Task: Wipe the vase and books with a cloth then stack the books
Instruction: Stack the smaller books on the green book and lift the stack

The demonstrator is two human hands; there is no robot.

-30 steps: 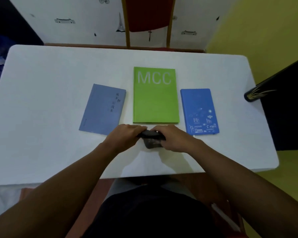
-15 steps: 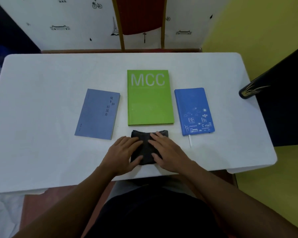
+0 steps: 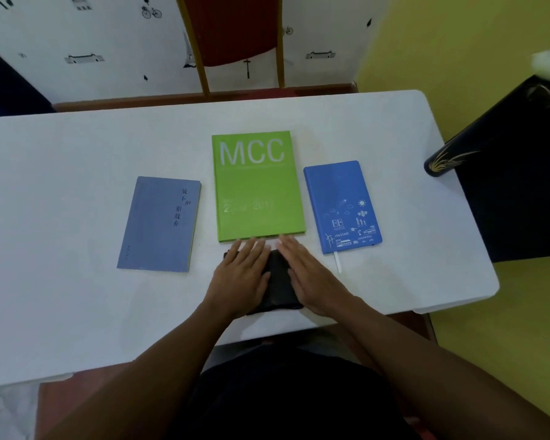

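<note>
Taking the green MCC book (image 3: 257,185) as landmark: well to its left on the white table (image 3: 61,192) lies the grey-blue paperback (image 3: 159,223), flat and cover up. Just below the green book's near edge, the left hand (image 3: 240,277) rests palm down with fingers spread flat, gripping nothing, on the left part of the dark folded cloth (image 3: 278,285). The right hand (image 3: 311,277) lies equally flat and unclenched on the cloth's right part; together they seem to be pressing the fold smooth into a wiping pad. Right of the green book lies the bright blue notebook (image 3: 342,206), close beside but apart. Far right, the dark gold-patterned vase (image 3: 451,158) stands at the table's edge. The books lie unstacked, likely spread so each cover can be wiped.
</note>
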